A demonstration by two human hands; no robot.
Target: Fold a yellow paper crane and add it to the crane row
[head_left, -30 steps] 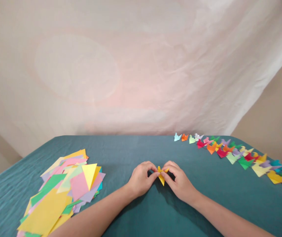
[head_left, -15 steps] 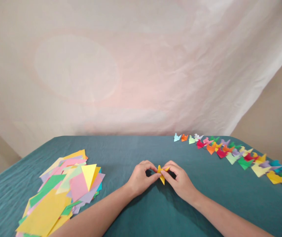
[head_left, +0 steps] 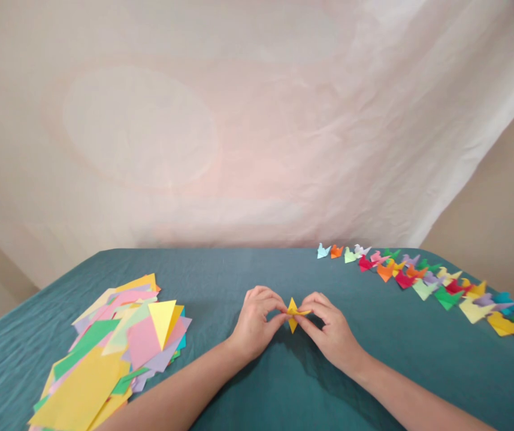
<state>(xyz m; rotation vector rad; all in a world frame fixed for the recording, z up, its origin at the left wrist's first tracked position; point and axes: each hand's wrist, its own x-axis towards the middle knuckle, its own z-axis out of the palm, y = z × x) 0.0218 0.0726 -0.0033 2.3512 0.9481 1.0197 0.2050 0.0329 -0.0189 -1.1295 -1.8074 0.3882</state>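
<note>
A small yellow origami bird (head_left: 292,323) is held just above the table between my two hands. Its two wings point away from me and toward me, opened out like a star. My left hand (head_left: 259,318) pinches its left end between thumb and forefinger. On the other side, my right hand (head_left: 331,326) pinches the right end, with a yellow tip showing between thumb and fingers. The fingertips hide parts of the folds.
A green cloth (head_left: 221,272) covers the table. To the left lies a loose pile of coloured paper sheets (head_left: 84,377). Along the right edge stand rows of finished paper birds, among them an orange bird (head_left: 336,251) and a yellow bird (head_left: 504,324). A pale sheet (head_left: 257,120) hangs behind.
The yellow bird has been turned level and its wings are spread wider apart. My hands have shifted slightly outward, both still pinching it.
</note>
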